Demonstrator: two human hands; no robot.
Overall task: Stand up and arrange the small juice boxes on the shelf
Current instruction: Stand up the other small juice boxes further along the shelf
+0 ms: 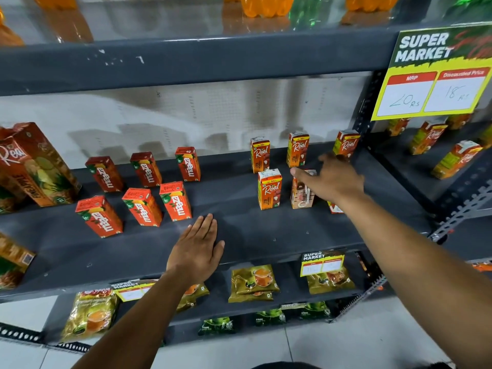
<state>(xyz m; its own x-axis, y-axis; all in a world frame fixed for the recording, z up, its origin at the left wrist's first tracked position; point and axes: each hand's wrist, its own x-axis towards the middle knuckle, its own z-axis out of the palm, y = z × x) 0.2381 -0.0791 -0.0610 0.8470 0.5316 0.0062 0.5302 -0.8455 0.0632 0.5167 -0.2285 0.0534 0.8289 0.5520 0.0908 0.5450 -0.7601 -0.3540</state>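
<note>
Several small red Maaza boxes (175,201) stand in two rows at the left of the dark grey shelf (266,235). Small orange Real boxes stand at the right: three in a back row (297,149) and one in front (269,189). My right hand (330,177) reaches over the front row, its fingers spread and touching a Real box (302,194) that stands with its back side facing me. A further box (334,207) is mostly hidden under my right wrist. My left hand (198,246) rests flat and empty on the shelf's front part.
A big Real pineapple carton (34,163) leans at the far left. A yellow price sign (436,75) hangs at the upper right, with more juice boxes (456,159) on the neighbouring shelf. Tea packets (253,282) lie on the shelf below; orange bottles (266,5) stand above.
</note>
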